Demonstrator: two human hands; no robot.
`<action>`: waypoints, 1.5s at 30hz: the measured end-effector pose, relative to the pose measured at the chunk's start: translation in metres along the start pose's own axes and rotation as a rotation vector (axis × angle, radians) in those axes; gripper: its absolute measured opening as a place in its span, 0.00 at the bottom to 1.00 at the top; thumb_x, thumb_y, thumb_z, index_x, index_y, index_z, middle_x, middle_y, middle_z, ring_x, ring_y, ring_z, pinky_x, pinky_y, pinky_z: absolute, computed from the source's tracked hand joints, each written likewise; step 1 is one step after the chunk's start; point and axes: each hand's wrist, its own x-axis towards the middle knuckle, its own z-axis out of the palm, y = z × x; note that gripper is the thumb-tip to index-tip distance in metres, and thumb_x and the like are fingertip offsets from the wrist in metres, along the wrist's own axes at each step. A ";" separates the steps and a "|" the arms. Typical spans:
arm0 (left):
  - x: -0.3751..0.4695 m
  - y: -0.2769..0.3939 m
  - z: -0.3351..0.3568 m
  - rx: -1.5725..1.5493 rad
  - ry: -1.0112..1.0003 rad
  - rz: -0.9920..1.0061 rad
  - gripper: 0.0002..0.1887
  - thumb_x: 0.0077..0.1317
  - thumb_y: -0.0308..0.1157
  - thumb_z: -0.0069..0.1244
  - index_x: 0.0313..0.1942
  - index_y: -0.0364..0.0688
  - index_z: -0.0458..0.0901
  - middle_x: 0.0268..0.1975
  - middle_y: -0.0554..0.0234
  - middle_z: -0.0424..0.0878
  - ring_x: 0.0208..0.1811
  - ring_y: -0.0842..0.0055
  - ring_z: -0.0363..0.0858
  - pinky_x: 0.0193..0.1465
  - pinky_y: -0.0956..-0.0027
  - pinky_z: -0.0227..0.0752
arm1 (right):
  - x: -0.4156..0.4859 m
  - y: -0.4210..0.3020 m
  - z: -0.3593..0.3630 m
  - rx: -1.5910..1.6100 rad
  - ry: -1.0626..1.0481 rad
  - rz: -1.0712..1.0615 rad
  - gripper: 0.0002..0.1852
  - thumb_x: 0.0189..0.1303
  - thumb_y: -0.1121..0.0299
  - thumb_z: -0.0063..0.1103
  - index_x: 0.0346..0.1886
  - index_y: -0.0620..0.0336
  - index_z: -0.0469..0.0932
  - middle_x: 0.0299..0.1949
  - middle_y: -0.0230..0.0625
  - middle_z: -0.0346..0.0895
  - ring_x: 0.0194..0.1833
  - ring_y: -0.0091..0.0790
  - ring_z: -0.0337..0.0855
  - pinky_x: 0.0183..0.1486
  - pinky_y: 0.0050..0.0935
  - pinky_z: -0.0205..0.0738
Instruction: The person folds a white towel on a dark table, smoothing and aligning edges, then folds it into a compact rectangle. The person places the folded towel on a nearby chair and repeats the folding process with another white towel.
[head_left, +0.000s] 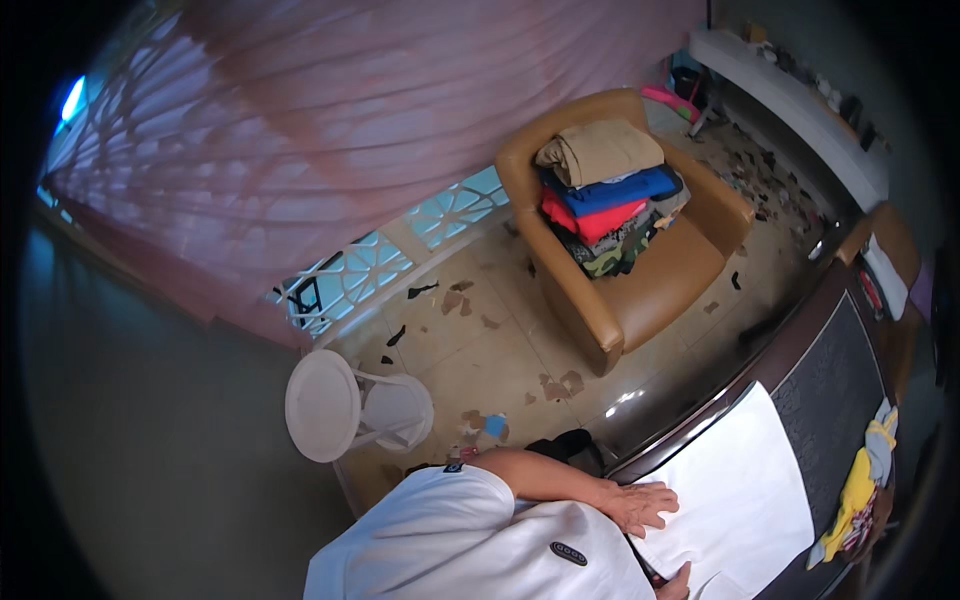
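A white cloth garment (739, 487) lies spread flat on the dark table (829, 379). On its near part rests my left hand (641, 508), palm down with the fingers a little apart. My right hand (675, 585) is at the bottom rim of the view, by the garment's near edge, and mostly cut off. Whether its fingers grip the cloth cannot be seen. A bundle of yellow, grey and patterned cloth (855, 491) lies towards the table's far side.
A tan armchair (652, 300) holds a stack of folded clothes (607, 154). White plastic stools (322, 405) stand beside a pink curtain (360, 97). Scraps (555, 386) litter the tiled floor. A white shelf (795, 112) carries small items. Another seat (904, 251) holds folded cloth.
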 end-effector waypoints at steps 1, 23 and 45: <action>0.007 0.002 0.003 0.042 0.046 -0.027 0.14 0.44 0.39 0.62 0.26 0.39 0.82 0.47 0.46 0.72 0.54 0.58 0.67 0.48 0.59 0.61 | -0.001 -0.023 -0.032 0.165 -0.066 0.088 0.28 0.59 0.60 0.63 0.60 0.62 0.71 0.48 0.47 0.78 0.41 0.41 0.81 0.43 0.38 0.74; 0.074 0.048 0.100 0.339 -0.076 -0.095 0.10 0.43 0.36 0.57 0.23 0.39 0.79 0.38 0.58 0.74 0.50 0.65 0.70 0.49 0.63 0.62 | -0.017 -0.036 -0.115 1.927 -0.221 0.812 0.23 0.68 0.50 0.49 0.44 0.66 0.72 0.30 0.42 0.75 0.23 0.29 0.71 0.21 0.23 0.65; 0.067 0.042 0.097 0.326 -0.230 -0.029 0.22 0.53 0.41 0.58 0.43 0.34 0.80 0.53 0.43 0.74 0.62 0.55 0.66 0.61 0.54 0.60 | -0.028 0.081 -0.100 0.244 0.237 -0.163 0.31 0.59 0.64 0.63 0.66 0.62 0.67 0.57 0.58 0.73 0.54 0.56 0.74 0.57 0.41 0.70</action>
